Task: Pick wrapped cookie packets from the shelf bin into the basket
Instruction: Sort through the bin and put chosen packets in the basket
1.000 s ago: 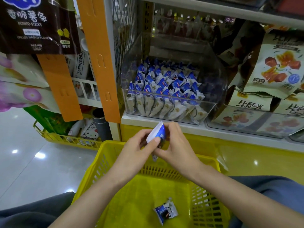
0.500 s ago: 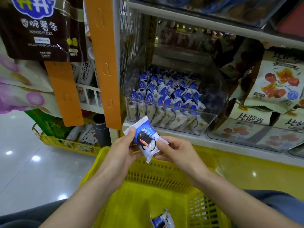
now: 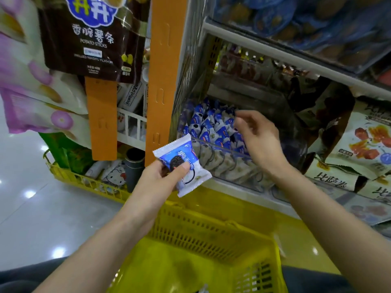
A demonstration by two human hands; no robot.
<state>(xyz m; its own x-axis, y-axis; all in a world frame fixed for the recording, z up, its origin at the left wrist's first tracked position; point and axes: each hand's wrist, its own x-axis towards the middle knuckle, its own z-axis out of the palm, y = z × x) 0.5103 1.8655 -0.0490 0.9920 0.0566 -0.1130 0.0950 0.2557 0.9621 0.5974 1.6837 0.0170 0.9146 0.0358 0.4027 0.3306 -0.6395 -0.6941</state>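
Cookie packet [image 3: 179,152], shelf bin [image 3: 220,146] (clear), glossy floor [image 3: 31,208]

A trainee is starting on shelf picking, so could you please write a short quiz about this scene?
1. True or false: the left hand grips a cookie packet.
2. What colour is the basket?
3. The right hand is: A) inside the basket, B) reaching at the clear bin, C) out of view.
Key: 1 true; 2 yellow; 3 B.
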